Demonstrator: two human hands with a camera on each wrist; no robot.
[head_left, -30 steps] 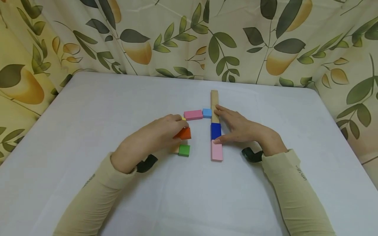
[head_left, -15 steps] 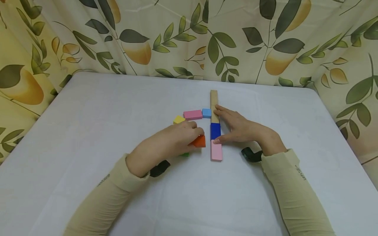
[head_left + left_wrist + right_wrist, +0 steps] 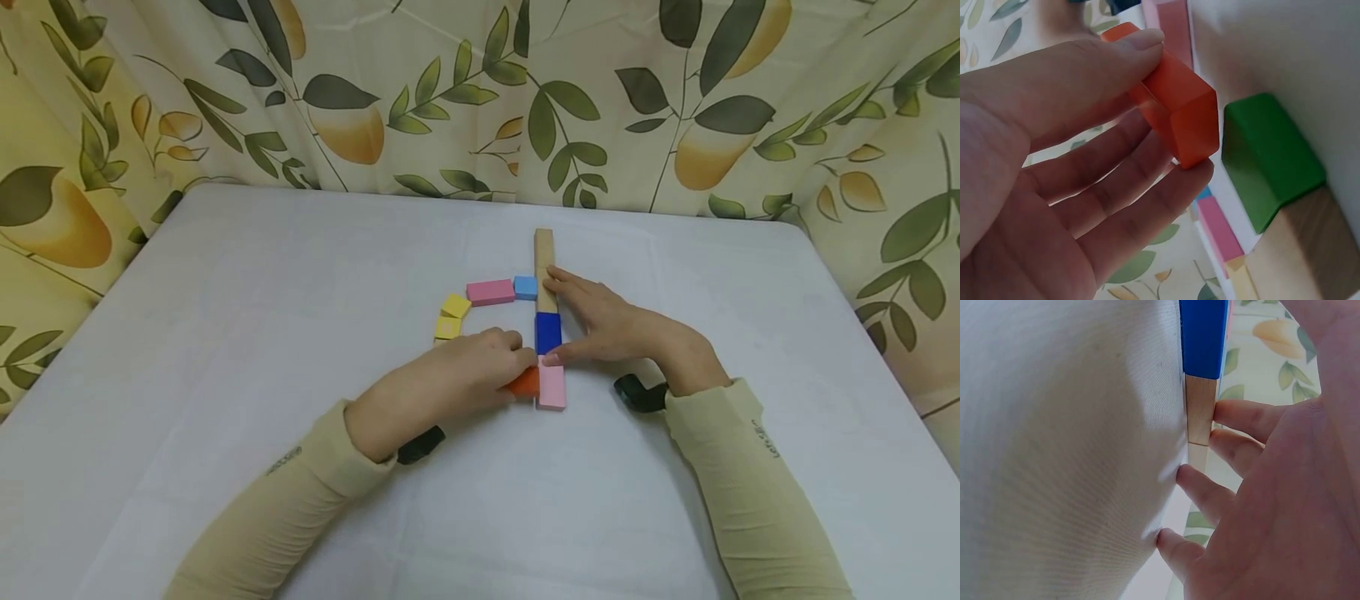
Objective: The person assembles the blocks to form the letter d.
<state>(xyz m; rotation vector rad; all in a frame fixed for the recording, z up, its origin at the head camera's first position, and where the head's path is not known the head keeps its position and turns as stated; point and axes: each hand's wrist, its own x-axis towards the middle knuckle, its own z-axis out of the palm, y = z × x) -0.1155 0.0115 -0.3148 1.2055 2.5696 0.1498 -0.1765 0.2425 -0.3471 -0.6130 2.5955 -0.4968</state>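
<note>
My left hand (image 3: 468, 367) pinches an orange block (image 3: 1188, 103) between thumb and fingers. In the head view the block's right end is right at the side of a light pink block (image 3: 552, 387). That pink block ends a straight column with a dark blue block (image 3: 548, 333) and natural wood blocks (image 3: 544, 250). My right hand (image 3: 618, 329) lies spread along the column's right side, fingertips on the wood and thumb near the blue-pink joint. A green block (image 3: 1272, 159) and a wooden block (image 3: 1319, 244) sit beside the orange one in the left wrist view, hidden behind my hand in the head view.
A light blue block (image 3: 526, 287) and a pink block (image 3: 491, 292) run left from the column. Two yellow blocks (image 3: 448, 327) curve down from them. The white table (image 3: 315, 250) ends at a leaf-patterned curtain (image 3: 480, 100). Dark wrist devices (image 3: 640, 393) sit under the cuffs.
My left hand has carried the orange block right and toward me, from near the yellow blocks to the light pink block, uncovering the yellow ones. My right hand stays in place.
</note>
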